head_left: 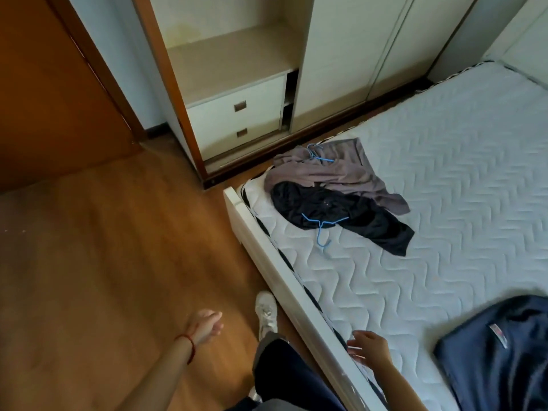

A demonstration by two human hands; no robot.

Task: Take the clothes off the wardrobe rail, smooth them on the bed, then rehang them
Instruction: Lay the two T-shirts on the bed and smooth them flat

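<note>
clothes (335, 191) lie crumpled on the bed (444, 173); left hand (207, 324) and right hand (369, 348) loose, holding nothing.

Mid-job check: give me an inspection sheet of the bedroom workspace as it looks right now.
Surface: bare quilted white mattress in a white bed frame.
Job's things: grey garment and black garment lie crumpled near the mattress corner, the grey partly over the black, each with a blue hanger.
Clutter: dark navy item at the bed's near edge; what it is, unclear.
Grippers: left hand open over the floor; right hand open at the bed's edge; both hold nothing.
Cables: nothing seen.
Surroundings: open wardrobe with two drawers, its rail out of view; wooden floor.
</note>
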